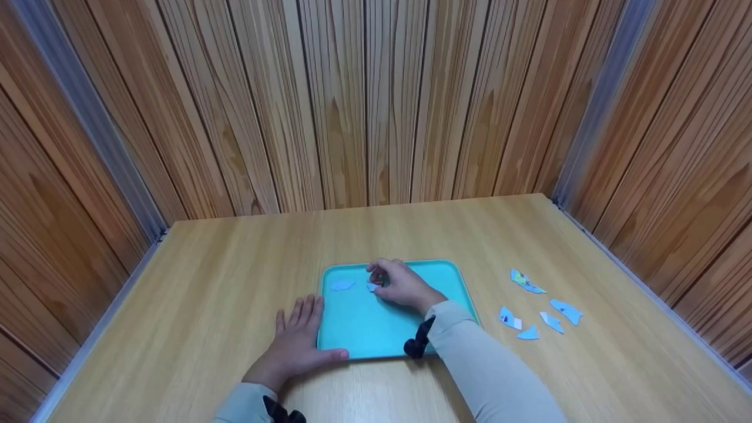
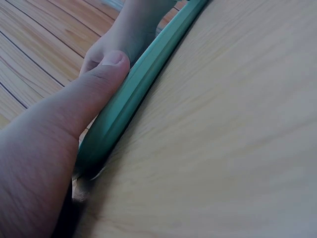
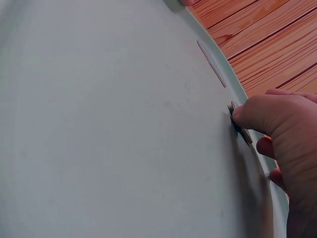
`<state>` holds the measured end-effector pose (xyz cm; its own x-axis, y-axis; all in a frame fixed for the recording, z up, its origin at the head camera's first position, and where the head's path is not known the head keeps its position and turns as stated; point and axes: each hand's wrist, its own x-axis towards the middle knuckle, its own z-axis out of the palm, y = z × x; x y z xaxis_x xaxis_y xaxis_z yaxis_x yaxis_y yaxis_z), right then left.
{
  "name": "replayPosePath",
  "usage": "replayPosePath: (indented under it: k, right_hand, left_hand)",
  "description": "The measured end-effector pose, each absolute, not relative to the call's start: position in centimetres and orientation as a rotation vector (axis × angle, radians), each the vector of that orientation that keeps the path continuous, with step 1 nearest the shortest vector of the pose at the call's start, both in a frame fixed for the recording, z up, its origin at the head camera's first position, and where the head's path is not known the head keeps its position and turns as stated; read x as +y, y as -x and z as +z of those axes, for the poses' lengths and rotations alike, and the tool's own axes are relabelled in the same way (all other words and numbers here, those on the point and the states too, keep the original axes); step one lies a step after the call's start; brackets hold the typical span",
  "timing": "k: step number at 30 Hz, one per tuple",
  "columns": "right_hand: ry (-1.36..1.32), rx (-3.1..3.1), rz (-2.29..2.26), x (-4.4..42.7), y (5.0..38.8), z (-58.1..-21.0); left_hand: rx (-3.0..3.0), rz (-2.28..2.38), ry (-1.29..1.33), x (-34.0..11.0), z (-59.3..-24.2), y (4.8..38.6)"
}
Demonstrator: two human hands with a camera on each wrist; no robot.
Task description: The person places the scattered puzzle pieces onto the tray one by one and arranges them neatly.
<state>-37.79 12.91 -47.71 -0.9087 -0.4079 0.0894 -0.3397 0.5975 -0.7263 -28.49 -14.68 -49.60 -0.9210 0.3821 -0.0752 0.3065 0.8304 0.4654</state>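
Observation:
A turquoise tray [image 1: 355, 323] lies on the table. Over its far part my right hand [image 1: 405, 286] pinches a small light-blue puzzle piece [image 1: 371, 287]. The right wrist view shows that held piece [image 3: 242, 131] slightly tilted at the tray surface, the thumb on its near face; the fingers hide part of it. Another blue puzzle piece [image 1: 342, 285] lies flat in the tray's far left corner. My left hand [image 1: 296, 346] rests spread at the tray's near left corner, its thumb [image 2: 106, 74] against the rim in the left wrist view.
Right of the tray, several loose pieces lie on the wooden table [image 1: 235, 282]: a patterned one [image 1: 527, 281], one with a white part [image 1: 510, 318], and plainer blue ones [image 1: 566, 311]. Wood-panelled walls [image 1: 352, 106] stand behind and at both sides.

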Motion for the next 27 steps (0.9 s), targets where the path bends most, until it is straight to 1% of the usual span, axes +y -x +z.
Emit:
replayPosePath:
  k: [4, 13, 27]
  right_hand:
    - [0.603, 2.751, -1.191, 12.6, 37.7, -47.7]
    - [0.637, 2.849, -1.118, 11.9, 37.8, -47.6]
    - [0.581, 2.835, -1.245, 11.7, 37.7, -48.8]
  left_hand:
    - [2.855, 0.687, -0.553, -14.7, -49.6, 28.5]
    - [2.853, 0.693, -0.576, -14.7, -49.3, 28.5]
    - [2.842, 0.683, -0.563, -14.9, -49.6, 28.5]
